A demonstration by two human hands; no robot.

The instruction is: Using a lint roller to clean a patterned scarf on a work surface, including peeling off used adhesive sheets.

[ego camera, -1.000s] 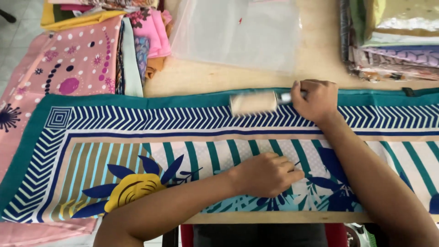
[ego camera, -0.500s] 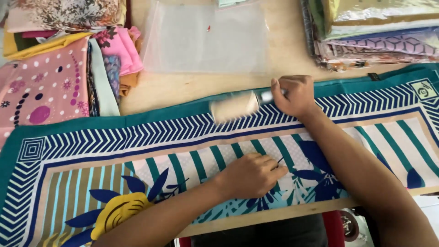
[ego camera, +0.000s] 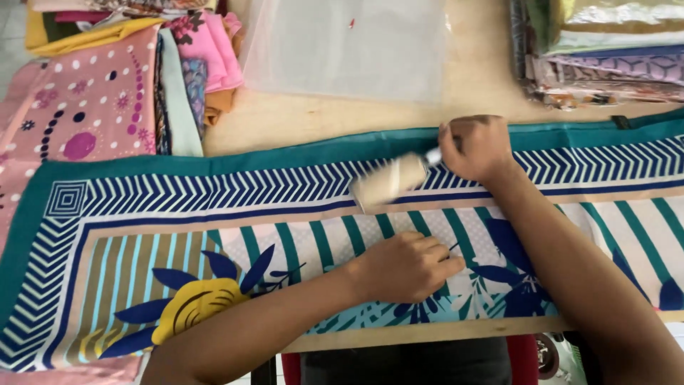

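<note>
1. Scarf [ego camera: 214, 235] fabric, teal-bordered with navy chevrons, teal stripes and a yellow flower, lies spread flat along the near edge of the worktop [ego camera: 320, 121], running from its left side to past the right edge of view.
2. We see the right hand [ego camera: 476, 148] over the far chevron band of the scarf, fingers curled tight around the handle of a lint roller [ego camera: 390, 182]; only a short white stub of that handle shows beside the knuckles.
3. We find the roller's pale drum lying on the chevron band just left of that hand, blurred, touching the cloth near the tan inner stripe.
4. We see the left hand [ego camera: 407, 267] resting on the striped and leafy middle of the scarf, close to the near edge, fingers bent under in a loose fist and pressing the fabric; whether it pinches anything we cannot tell.
5. Both forearms come in from the near edge, the right one crossing the scarf's blue leaf print.
6. We note a clear plastic bag [ego camera: 349, 46] lying flat on the bare wood towards the far edge, well apart from the roller.
7. We see a pink dotted scarf [ego camera: 85, 107] at the far left corner, with folded fabrics [ego camera: 199, 50] beside it.
8. We see a stack of packed scarves [ego camera: 605, 50] at the far right corner.
</note>
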